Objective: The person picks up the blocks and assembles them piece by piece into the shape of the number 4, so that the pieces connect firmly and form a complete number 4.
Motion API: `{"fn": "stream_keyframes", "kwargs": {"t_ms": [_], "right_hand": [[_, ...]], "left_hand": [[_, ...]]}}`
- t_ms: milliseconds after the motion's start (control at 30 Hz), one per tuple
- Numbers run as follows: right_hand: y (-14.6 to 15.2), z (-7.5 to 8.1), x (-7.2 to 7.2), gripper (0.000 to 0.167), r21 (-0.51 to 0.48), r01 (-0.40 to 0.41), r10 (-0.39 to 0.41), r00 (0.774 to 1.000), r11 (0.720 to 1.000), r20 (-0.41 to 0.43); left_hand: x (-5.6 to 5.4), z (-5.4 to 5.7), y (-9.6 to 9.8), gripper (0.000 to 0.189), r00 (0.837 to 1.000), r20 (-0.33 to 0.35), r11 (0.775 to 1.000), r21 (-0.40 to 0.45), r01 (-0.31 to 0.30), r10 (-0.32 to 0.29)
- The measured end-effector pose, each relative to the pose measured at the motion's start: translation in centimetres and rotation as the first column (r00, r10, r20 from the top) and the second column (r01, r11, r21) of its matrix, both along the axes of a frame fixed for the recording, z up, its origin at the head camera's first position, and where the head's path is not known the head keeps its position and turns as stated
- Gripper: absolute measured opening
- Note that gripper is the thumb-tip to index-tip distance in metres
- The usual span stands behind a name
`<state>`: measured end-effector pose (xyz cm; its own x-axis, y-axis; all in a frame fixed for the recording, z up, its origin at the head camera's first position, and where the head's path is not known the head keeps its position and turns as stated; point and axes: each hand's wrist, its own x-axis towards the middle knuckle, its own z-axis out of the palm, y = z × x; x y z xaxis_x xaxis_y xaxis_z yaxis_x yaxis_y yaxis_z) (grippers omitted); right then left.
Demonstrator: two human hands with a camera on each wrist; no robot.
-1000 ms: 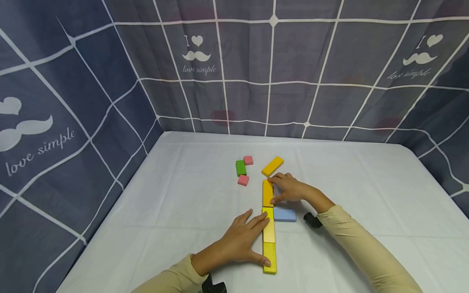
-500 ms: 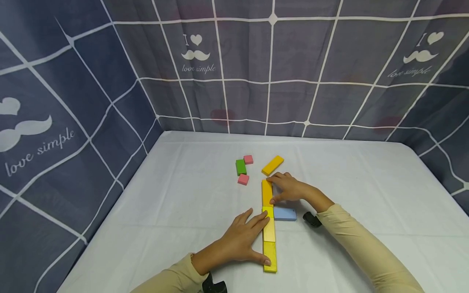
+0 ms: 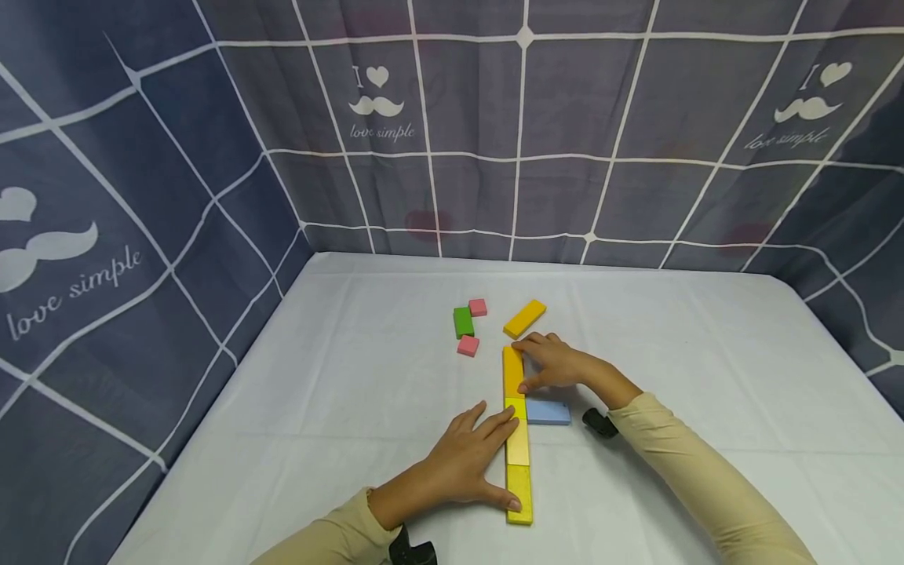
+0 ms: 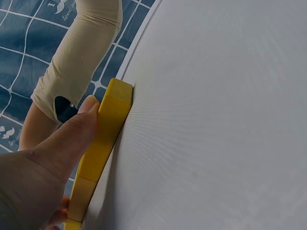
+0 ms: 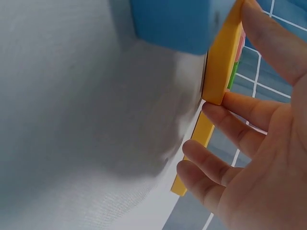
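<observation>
A straight row of flat yellow blocks runs away from me in the head view, made of a far block [image 3: 513,369], a paler middle block [image 3: 518,447] and a near block [image 3: 519,494]. My left hand [image 3: 459,463] touches the row from the left, fingertips on the middle block and thumb on the near one. From the right, my right hand [image 3: 558,363] touches the far block. Its index fingertip meets the far end in the right wrist view, with the thumb along the side and the other fingers loose. A blue block [image 3: 549,413] lies against the row's right side.
Another yellow block [image 3: 525,318] lies slanted beyond the row. To its left sit a green block [image 3: 463,322] and two pink blocks, one behind [image 3: 478,307] and one in front [image 3: 468,346]. A grey checked curtain [image 3: 466,188] surrounds the white table [image 3: 339,369].
</observation>
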<state>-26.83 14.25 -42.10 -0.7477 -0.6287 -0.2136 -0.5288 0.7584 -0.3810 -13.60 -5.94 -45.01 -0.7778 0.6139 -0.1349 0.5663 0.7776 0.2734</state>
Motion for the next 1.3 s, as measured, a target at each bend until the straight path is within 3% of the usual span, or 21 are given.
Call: {"fn": "stream_keyframes", "kwargs": {"t_ms": [233, 367, 533, 667, 833, 1000, 1300], "right_hand": [[0.3, 0.6, 0.4, 0.085, -0.024, 0.030, -0.031, 0.999, 0.999, -0.020], [1.1, 1.2, 1.2, 0.081, -0.064, 0.068, -0.070, 0.997, 0.996, -0.029], [2.4, 1.3, 2.7, 0.075, -0.115, 0.060, -0.069, 0.995, 0.992, -0.075], [3.0, 1.3, 4.5, 0.067, -0.124, 0.052, -0.064, 0.994, 0.991, -0.092], [2.9, 1.3, 6.0, 0.045, -0.061, 0.053, -0.059, 0.994, 0.997, -0.095], [2.5, 1.0, 6.4, 0.033, -0.034, 0.057, -0.060, 0.992, 0.998, -0.110], [2.3, 0.2, 6.3, 0.027, -0.032, 0.041, -0.045, 0.991, 0.999, -0.130]], "left_hand": [[0.1, 0.1, 0.0, 0.103, 1.000, -0.006, 1.000, 0.001, -0.001, 0.001], [0.2, 0.1, 0.1, 0.104, 1.000, -0.004, 1.000, 0.005, 0.003, -0.003], [0.2, 0.0, 0.2, 0.104, 1.000, -0.003, 1.000, 0.003, 0.004, -0.004], [0.1, 0.0, 0.2, 0.104, 1.000, -0.006, 1.000, 0.006, 0.002, -0.002], [0.1, 0.0, 0.2, 0.104, 1.000, -0.002, 1.000, 0.010, -0.006, 0.006], [0.0, 0.0, 0.1, 0.104, 1.000, 0.000, 1.000, 0.017, -0.004, 0.004], [0.1, -0.1, 0.2, 0.105, 1.000, -0.012, 1.000, 0.015, -0.004, 0.005]]}}
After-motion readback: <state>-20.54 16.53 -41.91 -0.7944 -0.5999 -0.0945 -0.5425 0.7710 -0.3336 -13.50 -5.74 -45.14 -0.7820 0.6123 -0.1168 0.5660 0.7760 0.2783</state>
